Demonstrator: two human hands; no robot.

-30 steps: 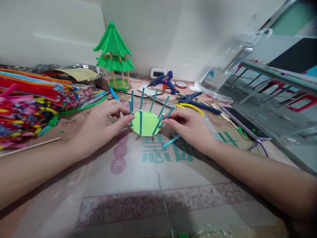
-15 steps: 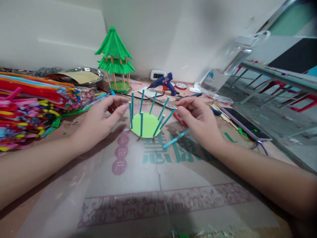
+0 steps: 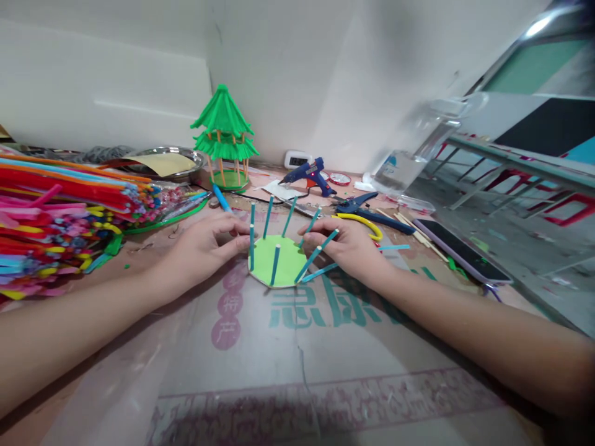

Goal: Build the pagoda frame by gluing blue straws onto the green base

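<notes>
Green base [image 3: 289,261] w/ blue sticks [image 3: 275,266] prob. light, fragile, best held by left/right edges; L hand [image 3: 202,249] & R hand [image 3: 351,249] half-curled, grip unclear.

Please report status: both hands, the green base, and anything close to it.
Left hand left of green base, right hand right of it; grips unclear. Blue sticks stand around its edge, some leaning. Loose blue strip close, right side.

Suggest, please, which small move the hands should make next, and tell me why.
I would probably have the right hand gently ease the front-right blue stick towards upright. In this view it appears to lean outward over the edge of the green base, whereas the leftmost blue stick stands nearly vertical, and the right hand's fingertips are close by.
</notes>
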